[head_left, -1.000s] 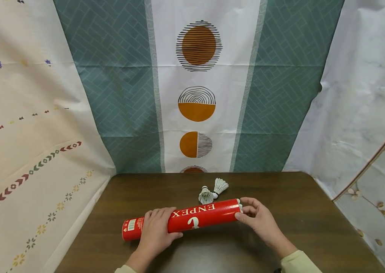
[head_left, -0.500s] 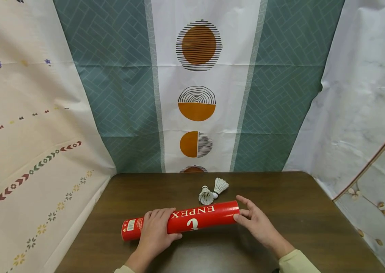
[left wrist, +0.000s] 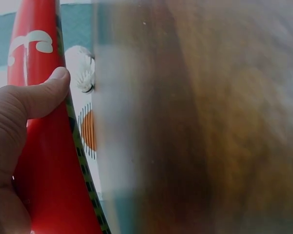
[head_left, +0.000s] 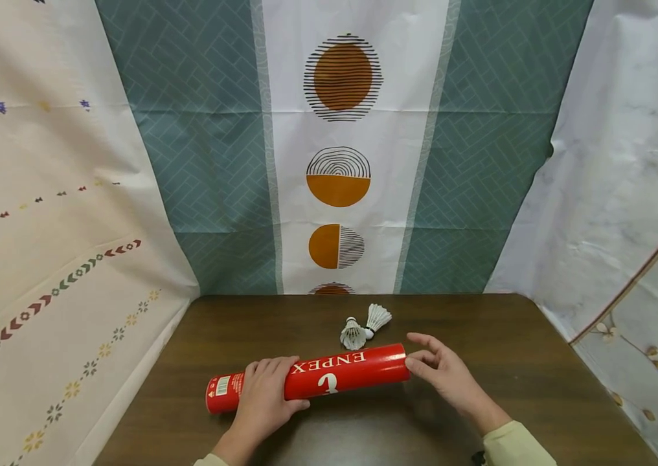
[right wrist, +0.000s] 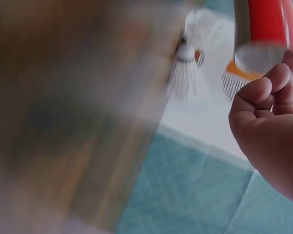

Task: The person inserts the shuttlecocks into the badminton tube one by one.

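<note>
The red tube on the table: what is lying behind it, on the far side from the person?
Behind the red tube, two white shuttlecocks lie on the brown table, touching each other. What is inside the tube cannot be seen; its wall is opaque.

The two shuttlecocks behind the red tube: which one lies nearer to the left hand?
The shuttlecock closer to the red tube, its feather skirt facing the camera. The other shuttlecock lies farther back and rightward, away from the left hand.

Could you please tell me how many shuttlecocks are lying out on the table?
2: one white feathered shuttlecock and a second right behind it, just beyond the red cardboard tube. More may be hidden inside the tube.
</note>
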The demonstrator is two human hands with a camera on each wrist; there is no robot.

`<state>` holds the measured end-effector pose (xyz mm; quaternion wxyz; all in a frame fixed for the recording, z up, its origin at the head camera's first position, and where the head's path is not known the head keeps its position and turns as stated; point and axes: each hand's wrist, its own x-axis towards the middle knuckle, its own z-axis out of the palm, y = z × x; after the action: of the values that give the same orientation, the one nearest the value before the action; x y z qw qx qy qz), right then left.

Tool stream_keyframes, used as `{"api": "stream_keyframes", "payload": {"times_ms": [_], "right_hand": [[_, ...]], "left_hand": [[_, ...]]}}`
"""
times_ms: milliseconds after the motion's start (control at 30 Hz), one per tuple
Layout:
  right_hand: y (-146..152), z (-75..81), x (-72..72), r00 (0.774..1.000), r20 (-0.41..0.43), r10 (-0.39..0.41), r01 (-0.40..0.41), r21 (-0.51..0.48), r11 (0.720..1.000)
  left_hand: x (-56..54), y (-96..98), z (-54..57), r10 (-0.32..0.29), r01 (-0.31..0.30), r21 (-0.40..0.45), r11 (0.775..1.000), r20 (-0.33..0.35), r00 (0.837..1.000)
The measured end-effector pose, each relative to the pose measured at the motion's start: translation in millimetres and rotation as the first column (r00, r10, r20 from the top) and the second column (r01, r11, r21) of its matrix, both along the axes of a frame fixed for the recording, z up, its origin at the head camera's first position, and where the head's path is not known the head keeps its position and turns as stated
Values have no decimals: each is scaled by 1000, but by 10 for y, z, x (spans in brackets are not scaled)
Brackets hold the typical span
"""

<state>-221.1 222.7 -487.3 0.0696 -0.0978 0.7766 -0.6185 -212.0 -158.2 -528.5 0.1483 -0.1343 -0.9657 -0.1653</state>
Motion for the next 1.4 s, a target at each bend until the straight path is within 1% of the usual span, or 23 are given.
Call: {"api": "stream_keyframes", "payload": {"times_ms": [100, 200, 333, 433, 567, 667, 733, 833, 900, 1033, 1133, 1233, 1333, 1400], "right_hand": [[118, 41, -139, 998, -34, -48, 50, 67, 997], [205, 67, -358, 992, -80, -94, 106, 163, 981], [194, 61, -687, 986, -138, -91, 127, 285, 950], [82, 31, -906, 988, -146, -42, 93, 358, 929], [-122, -33, -1149, 987, -159, 33, 42, 447, 894], [-221, -85, -1266, 984, -159, 81, 5, 482, 876], [-250, -122, -1304, 984, -147, 98, -11, 501, 865], [-258, -175, -1303, 988, -125, 87, -10, 522, 853], [-245, -199, -1275, 988, -138, 71, 13, 533, 846], [-109, -225, -1137, 988, -153, -26, 101, 503, 858], [41, -210, -979, 983, -152, -105, 164, 460, 873], [216, -183, -774, 974, -138, -179, 221, 416, 882], [381, -156, -551, 966, -67, -249, 257, 319, 912], [459, -118, -410, 960, -5, -280, 273, 233, 933]], "left_hand": [[6, -22, -11, 3, -3, -10, 1000, -2, 1000], [13, -38, -14, 6, -6, -18, 1000, -4, 1000], [24, -47, -14, -1, 1, -19, 1000, -3, 1000], [28, -48, -13, -7, 7, -19, 1000, -4, 1000], [30, -60, -6, -7, 7, -25, 1000, -8, 1000], [26, -70, -3, -5, 5, -28, 1000, -7, 1000], [22, -74, -4, -5, 5, -27, 1000, -2, 1000], [16, -83, -8, -7, 7, -30, 1000, 3, 1000], [15, -94, -9, -7, 7, -34, 999, -1, 1000], [6, -81, -15, -8, 8, -41, 999, -15, 1000], [2, -79, -15, -1, 1, -43, 999, -11, 1000], [-3, -76, -15, 8, -8, -38, 999, 11, 1000], [-8, -73, -13, 14, -13, -34, 999, 35, 999], [-14, -73, -11, 19, -18, -32, 999, 41, 999]]}}
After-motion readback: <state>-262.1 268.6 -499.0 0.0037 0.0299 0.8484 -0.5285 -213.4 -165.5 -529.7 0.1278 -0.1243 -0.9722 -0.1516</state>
